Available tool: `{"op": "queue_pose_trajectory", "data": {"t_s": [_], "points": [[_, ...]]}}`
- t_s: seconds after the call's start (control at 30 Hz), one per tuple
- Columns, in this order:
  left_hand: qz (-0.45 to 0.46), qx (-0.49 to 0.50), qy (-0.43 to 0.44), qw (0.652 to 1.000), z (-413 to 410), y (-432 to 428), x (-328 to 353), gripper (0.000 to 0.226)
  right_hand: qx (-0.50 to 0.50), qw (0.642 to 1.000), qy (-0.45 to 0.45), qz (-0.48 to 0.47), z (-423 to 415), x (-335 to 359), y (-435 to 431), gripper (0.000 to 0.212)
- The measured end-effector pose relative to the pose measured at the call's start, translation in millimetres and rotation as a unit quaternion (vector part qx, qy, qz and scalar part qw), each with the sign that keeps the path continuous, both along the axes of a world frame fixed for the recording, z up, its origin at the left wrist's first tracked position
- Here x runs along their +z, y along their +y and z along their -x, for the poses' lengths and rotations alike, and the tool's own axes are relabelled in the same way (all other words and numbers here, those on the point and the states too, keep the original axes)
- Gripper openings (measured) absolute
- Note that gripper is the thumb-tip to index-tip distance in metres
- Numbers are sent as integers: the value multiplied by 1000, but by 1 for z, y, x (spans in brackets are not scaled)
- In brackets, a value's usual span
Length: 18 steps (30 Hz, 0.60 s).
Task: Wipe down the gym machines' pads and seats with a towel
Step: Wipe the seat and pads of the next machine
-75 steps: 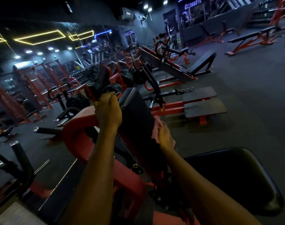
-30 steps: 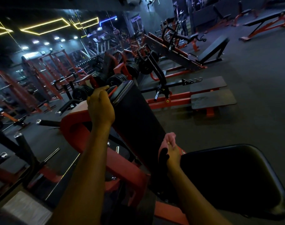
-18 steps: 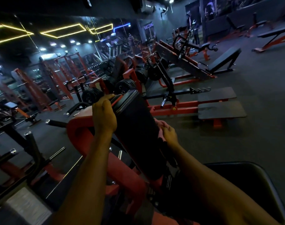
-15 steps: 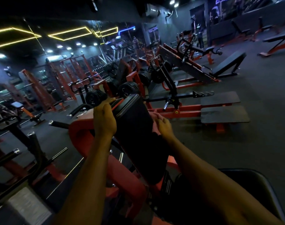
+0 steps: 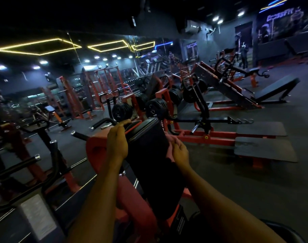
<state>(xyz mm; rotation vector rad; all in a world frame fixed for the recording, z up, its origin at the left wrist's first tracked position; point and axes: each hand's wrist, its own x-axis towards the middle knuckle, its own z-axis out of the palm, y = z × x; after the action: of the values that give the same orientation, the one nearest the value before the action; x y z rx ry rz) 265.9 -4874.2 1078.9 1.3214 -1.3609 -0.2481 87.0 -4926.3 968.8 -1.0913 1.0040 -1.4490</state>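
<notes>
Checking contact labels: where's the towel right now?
Head view, centre: the pink towel is bunched under the right hand, pressed against the right edge of the black pad.

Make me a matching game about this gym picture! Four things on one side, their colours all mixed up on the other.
Things:
1. pad
2. towel
3. ceiling light strips
4. machine frame

Colours:
a. yellow
b. red
c. black
d. pink

Pairs: 1-c, 2-d, 3-a, 4-b
</notes>
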Motion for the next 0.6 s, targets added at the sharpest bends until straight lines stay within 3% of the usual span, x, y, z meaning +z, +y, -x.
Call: {"op": "queue_pose_trajectory", "data": {"t_s": [0.13, 0.23, 0.33, 0.47, 0.53, 0.6], "points": [[-20, 18, -11, 1000, 2, 8, 5, 65, -28, 994, 99, 44, -14, 65, -20, 43], [-45, 31, -40, 998, 4, 13, 10, 63, -59, 975, 201, 69, -19, 125, -2, 38], [-98, 0, -64, 993, -9, 13, 15, 42, -56, 924, 371, 73, -31, 168, 28, 27], [-134, -152, -38, 978, -50, 8, 28, 44, -105, 834, 533, 91, -70, 179, 75, 14], [-128, -178, -80, 972, -67, -1, 31, 40, -149, 803, 571, 90, -89, 166, 91, 28], [-128, -180, -142, 965, -85, -17, 31, 44, -166, 822, 542, 59, -102, 154, 98, 47]]}}
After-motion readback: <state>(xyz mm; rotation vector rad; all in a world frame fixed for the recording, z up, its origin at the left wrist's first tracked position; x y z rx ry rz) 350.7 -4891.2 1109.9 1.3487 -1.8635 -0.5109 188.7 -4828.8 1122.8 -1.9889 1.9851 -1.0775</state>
